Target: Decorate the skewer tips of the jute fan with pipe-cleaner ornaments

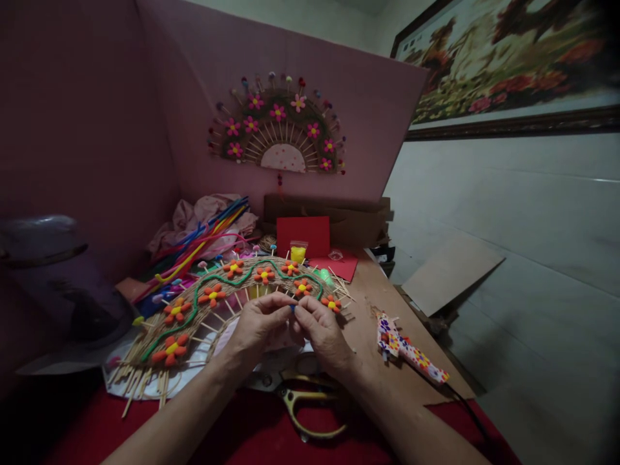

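My left hand [261,326] and my right hand [323,332] meet fingertip to fingertip, both pinching a tiny blue piece [292,309]; it looks like soft clay, but is too small to be sure. Beneath and behind them lies a half-round fan [194,303] of wooden sticks wrapped in twine. Orange flowers with yellow centres [171,349] and a wavy green strip [196,300] decorate it. Small coloured balls top several sticks along its outer edge. Gold-handled scissors [310,403] lie just below my hands, their blades partly hidden.
A flower-patterned glue gun [407,349] with a cord rests on the cardboard [387,297] at right. Coloured pipe cleaners [203,245] and pink cloth are heaped behind the fan. Red cards [303,236] and a yellow packet [298,252] stand farther back. A finished fan [278,129] hangs on a pink board.
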A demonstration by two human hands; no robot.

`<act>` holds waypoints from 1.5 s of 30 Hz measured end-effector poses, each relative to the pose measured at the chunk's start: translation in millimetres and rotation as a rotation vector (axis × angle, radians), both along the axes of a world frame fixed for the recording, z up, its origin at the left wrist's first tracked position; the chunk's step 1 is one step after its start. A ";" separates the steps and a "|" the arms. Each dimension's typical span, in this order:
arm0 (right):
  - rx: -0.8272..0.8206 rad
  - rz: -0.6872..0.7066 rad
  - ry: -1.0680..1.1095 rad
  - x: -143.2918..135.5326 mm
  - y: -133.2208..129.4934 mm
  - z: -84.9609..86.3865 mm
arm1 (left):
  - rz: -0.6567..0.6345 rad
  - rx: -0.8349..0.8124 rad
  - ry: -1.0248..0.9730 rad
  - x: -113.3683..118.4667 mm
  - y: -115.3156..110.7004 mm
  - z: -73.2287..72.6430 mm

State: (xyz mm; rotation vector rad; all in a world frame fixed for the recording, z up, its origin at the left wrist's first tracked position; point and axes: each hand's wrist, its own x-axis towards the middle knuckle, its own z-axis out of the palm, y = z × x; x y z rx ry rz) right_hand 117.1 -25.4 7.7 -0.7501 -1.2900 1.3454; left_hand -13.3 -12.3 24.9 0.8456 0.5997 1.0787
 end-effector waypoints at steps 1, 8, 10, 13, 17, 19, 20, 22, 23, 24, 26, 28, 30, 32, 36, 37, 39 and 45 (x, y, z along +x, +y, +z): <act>0.001 -0.007 -0.004 -0.5 -0.1 -0.5 | 0.001 -0.020 -0.007 0.2 -1.0 0.5; -0.044 -0.027 0.058 -5.2 -3.5 1.2 | -0.001 -0.084 -0.035 1.3 -4.4 3.5; -0.032 -0.044 0.051 -6.0 -4.2 0.9 | -0.013 -0.073 -0.037 0.8 -4.7 5.1; -0.028 -0.058 0.054 -7.0 -5.1 0.3 | -0.016 -0.065 -0.015 -0.6 -5.5 7.2; -0.034 -0.036 0.080 -8.0 -6.7 1.9 | -0.010 -0.081 0.009 -1.9 -6.8 7.8; -0.024 -0.025 0.085 -8.7 -6.5 2.1 | -0.015 -0.074 0.003 -1.8 -7.2 7.4; -0.017 -0.020 0.080 -9.2 -5.8 1.4 | -0.015 -0.070 -0.001 -1.6 -7.3 7.1; 0.010 -0.020 0.040 -9.7 -3.8 -1.1 | 0.002 -0.067 -0.004 -1.1 -7.2 6.8; 0.033 -0.035 0.005 -9.3 -3.0 -2.3 | 0.017 -0.068 -0.003 -0.9 -7.0 6.6; 0.061 -0.062 -0.039 -7.9 -2.9 -2.8 | 0.032 -0.068 0.002 -0.8 -6.5 6.5; 0.117 -0.148 -0.162 -0.5 -5.6 0.2 | 0.056 -0.055 0.012 -0.9 -4.8 5.9; 0.171 -0.246 -0.338 16.1 -12.7 10.3 | 0.064 -0.033 0.003 -1.6 -2.2 4.6; 0.264 -0.344 -0.576 43.4 -22.2 25.7 | 0.057 -0.022 -0.028 -2.5 0.8 2.4; 0.347 -0.481 -0.824 79.4 -31.5 40.9 | 0.046 -0.031 -0.059 -3.2 3.5 0.0; 0.245 -0.576 -1.377 152.5 -47.4 49.8 | 0.050 -0.058 -0.086 -3.6 6.1 -2.5; 0.185 -0.525 -1.465 166.1 -51.1 46.4 | 0.052 -0.063 -0.090 -3.6 6.2 -2.4; 0.154 -0.413 -1.570 183.8 -57.8 35.6 | 0.062 -0.070 -0.097 -3.5 5.6 -1.4; 0.077 -0.370 -1.705 182.4 -67.0 6.8 | 0.098 -0.097 -0.093 -2.7 2.1 3.7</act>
